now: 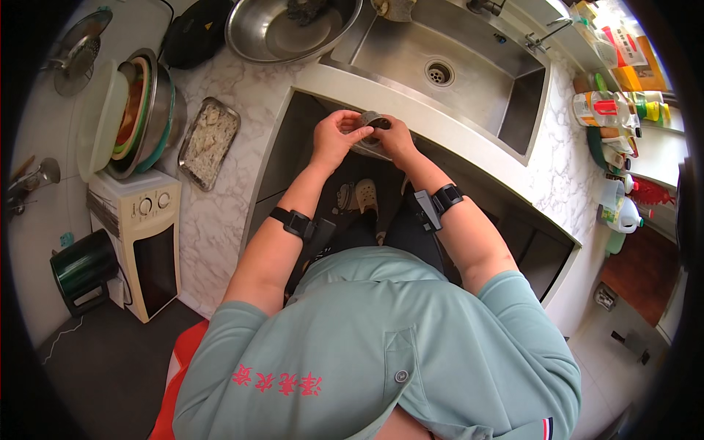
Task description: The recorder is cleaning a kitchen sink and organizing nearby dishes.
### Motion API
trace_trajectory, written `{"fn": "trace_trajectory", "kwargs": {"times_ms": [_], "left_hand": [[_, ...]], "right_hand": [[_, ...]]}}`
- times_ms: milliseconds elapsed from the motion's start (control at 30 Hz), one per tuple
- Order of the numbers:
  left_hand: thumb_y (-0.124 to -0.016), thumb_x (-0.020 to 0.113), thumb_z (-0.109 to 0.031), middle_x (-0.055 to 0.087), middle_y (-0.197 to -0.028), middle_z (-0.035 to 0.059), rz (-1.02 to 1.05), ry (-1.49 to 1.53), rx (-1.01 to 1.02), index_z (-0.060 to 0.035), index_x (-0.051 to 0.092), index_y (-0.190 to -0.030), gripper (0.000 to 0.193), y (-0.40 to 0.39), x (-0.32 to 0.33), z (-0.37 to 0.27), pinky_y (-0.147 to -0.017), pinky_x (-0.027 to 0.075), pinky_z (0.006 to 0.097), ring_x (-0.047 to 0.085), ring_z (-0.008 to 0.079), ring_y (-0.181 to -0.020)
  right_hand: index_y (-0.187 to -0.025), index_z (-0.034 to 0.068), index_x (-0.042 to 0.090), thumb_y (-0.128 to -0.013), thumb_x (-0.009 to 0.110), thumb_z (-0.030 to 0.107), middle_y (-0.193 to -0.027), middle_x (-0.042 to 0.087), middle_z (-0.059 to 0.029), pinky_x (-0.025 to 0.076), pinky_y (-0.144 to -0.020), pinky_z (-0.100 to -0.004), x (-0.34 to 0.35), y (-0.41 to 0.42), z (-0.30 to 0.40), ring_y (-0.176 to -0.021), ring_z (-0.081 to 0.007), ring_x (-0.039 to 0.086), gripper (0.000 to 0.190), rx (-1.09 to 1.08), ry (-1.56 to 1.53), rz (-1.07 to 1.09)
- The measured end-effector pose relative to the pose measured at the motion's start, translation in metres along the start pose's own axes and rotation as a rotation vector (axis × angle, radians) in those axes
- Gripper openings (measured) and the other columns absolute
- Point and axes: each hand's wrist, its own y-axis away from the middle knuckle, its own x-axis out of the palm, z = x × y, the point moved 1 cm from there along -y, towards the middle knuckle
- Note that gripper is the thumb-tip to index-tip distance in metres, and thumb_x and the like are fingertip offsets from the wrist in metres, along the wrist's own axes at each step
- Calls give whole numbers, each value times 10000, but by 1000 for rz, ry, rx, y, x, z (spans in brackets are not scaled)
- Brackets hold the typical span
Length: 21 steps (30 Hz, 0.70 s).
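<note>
My left hand (333, 140) and my right hand (397, 140) meet in front of the sink's near edge. Between their fingertips is a small rounded object (375, 117), grey and speckled outside, with a dark part showing; its exact kind is unclear. Fingers partly cover it. The left thumb and fingers touch its left side, while the right hand grips its right side. Just beneath the hands shows part of a clear or shiny container (374, 149), mostly hidden. A black strap with a device is on each forearm.
Beyond the counter edge lies a stainless steel sink (396, 55) with a drain. A steel basin (269, 33) stands to its left. A metal tray (209, 144) holds pale crumbly matter. Stacked bowls (146, 110) rest on a microwave oven (137, 203). Bottles (599, 107) line the right.
</note>
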Motion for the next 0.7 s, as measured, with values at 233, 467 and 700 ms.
{"fn": "trace_trajectory", "kwargs": {"times_ms": [233, 467, 700], "left_hand": [[-757, 819, -127, 644, -1060, 76, -13, -162, -9, -19, 598, -1111, 430, 6, -6, -4, -831, 529, 267, 613, 120, -948], [-766, 778, -34, 563, -1236, 50, 355, 330, -245, -109, 485, -1362, 668, 11, -13, -11, -897, 530, 290, 566, 130, -1081], [-721, 804, -7, 609, -1161, 25, 275, 106, -79, -88, 530, -1324, 667, 8, -9, 15, -918, 501, 277, 586, 126, -1055]], "right_hand": [[-932, 9, 708, -703, 754, 172, -753, 691, -159, 526, -709, -373, 4, 5, 13, -733, -273, 688, 284, -58, 340, -189], [-943, 73, 735, -683, 761, 264, -781, 693, -155, 531, -724, -376, 7, -2, 13, -767, -296, 691, 324, -117, 360, -9], [-943, 71, 737, -673, 755, 281, -839, 697, -180, 544, -749, -370, 22, -2, 13, -808, -297, 695, 343, -38, 532, -160]]}}
